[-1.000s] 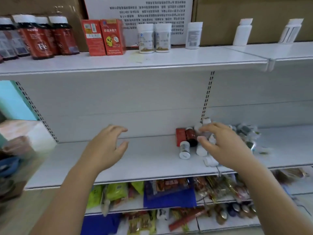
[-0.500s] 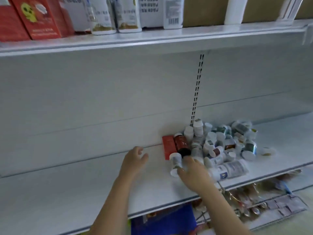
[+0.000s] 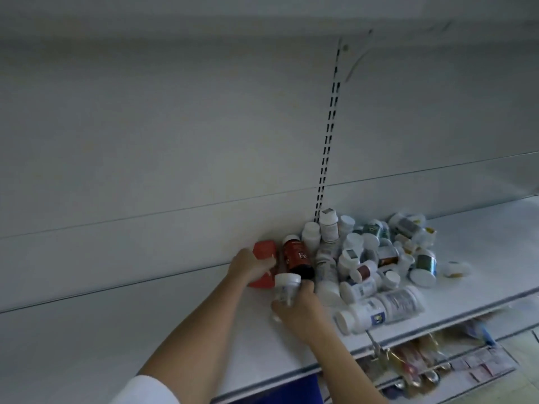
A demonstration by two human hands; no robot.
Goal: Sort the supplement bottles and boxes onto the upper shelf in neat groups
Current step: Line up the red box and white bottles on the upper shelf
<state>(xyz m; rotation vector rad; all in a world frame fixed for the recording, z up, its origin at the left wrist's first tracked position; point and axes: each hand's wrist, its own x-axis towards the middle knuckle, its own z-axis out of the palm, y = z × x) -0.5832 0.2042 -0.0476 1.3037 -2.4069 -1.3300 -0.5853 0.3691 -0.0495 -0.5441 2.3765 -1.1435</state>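
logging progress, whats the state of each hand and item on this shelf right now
left hand, gripping the red box
right hand, gripping the clear bottle
clear bottle, capped, upright
Fe bottle, capped, lying on its side
pile, unsorted, most bottles tipped over
front white bottle, capped, lying near the shelf edge

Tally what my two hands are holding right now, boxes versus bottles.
Boxes: 1, the red box in the left hand.
Bottles: 1, the clear white-capped bottle in the right hand.
Total: 2.
The pile beside them is too jumbled to count.
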